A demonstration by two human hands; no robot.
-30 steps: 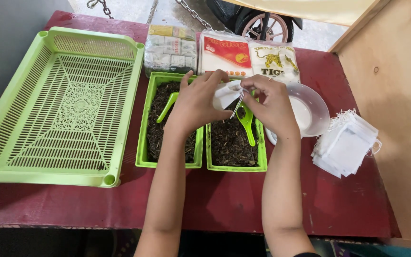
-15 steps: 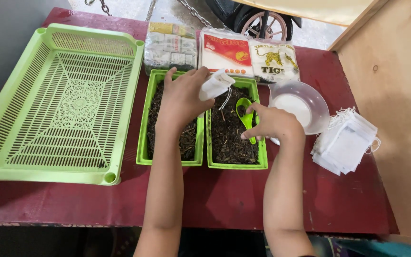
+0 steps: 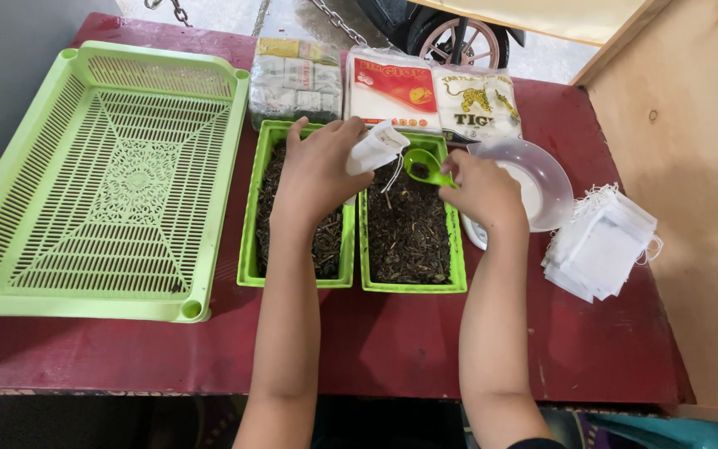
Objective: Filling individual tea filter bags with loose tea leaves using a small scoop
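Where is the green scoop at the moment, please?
In the head view, the green scoop is in the right hand, raised over the right-hand green tray, beside the white bag.

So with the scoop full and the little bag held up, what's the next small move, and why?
Probably tip the green scoop a little further left so it empties into the small white bag. The right hand holds the scoop with dark leaves in its bowl, right beside the bag, which the left hand holds over the right green tray, so spills should land back in it.
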